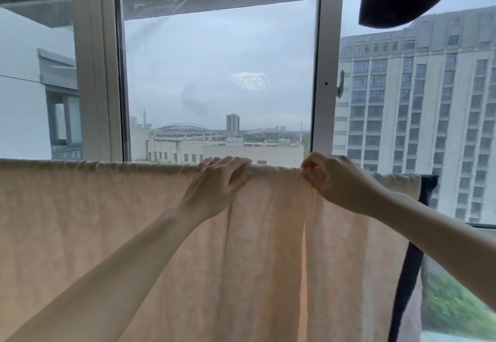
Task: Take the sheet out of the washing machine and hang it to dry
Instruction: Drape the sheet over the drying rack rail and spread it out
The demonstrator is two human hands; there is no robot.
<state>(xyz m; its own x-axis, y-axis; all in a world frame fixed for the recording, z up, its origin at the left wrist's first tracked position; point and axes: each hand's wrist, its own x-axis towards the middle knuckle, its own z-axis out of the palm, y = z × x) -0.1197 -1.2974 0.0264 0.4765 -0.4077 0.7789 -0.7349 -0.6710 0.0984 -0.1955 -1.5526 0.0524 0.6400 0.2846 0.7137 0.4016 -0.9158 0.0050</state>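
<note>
The sheet [134, 221] hangs thin, limp and probably damp-heavy. Left hand [214, 180] lies flat-fingered along the top fold; right hand [330, 178] pinches it there, the best place to hold.

white-framed window [319, 73], grey sky, tall building [418, 116] outside

Your bare arms and hands
Your left hand [214, 183] and right hand [330, 180] wear nothing: no sleeves, no gloves.
</note>
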